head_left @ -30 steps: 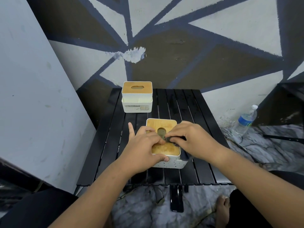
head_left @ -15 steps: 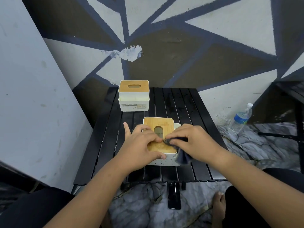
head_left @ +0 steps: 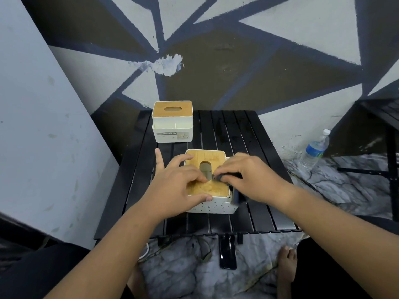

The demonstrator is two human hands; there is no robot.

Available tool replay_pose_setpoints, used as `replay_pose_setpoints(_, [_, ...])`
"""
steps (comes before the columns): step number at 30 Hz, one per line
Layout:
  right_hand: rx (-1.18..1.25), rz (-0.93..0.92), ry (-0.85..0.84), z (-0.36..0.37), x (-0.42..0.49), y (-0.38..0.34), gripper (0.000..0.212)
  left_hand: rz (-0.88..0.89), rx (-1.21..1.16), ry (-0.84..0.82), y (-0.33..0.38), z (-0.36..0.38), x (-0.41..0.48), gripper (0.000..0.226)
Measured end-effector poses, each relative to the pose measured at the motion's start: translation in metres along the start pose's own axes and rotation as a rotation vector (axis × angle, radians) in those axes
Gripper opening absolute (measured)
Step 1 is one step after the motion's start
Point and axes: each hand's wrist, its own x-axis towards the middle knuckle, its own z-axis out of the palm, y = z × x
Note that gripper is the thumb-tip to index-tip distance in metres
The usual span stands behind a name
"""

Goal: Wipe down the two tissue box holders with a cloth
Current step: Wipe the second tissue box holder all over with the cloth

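Frame centre: our right grip pinches a dark cloth on the wooden lid of the near tissue box holder, beside its slot; our left grip clasps the lid. The second tissue box holder stands behind, centre-left, on the black slatted surface.

Bare forearms, black trousers at the knees, bare foot.
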Motion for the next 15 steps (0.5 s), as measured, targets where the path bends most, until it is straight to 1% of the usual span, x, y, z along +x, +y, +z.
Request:
replay_pose_setpoints(2, [0.011, -0.063, -0.045, 0.003, -0.020, -0.011, 0.022, -0.006, -0.036, 0.010, 0.000, 0.002, 0.000, 0.061])
replay_pose_setpoints(4, [0.022, -0.073, -0.049, 0.003, -0.025, -0.015, 0.021, -0.013, -0.080, 0.003, 0.000, 0.002, 0.001, 0.056])
replay_pose_setpoints(8, [0.022, -0.003, 0.058, 0.002, 0.009, 0.000, 0.020, -0.049, -0.161, -0.038, 0.002, 0.000, 0.002, 0.048])
replay_pose_setpoints(11, [0.014, 0.074, 0.087, 0.001, 0.028, 0.006, 0.021, -0.060, -0.139, -0.033, 0.002, 0.000, 0.001, 0.050])
replay_pose_setpoints(15, [-0.002, 0.009, 0.026, 0.005, -0.003, -0.009, 0.021, -0.055, -0.075, -0.018, 0.003, 0.001, 0.000, 0.057])
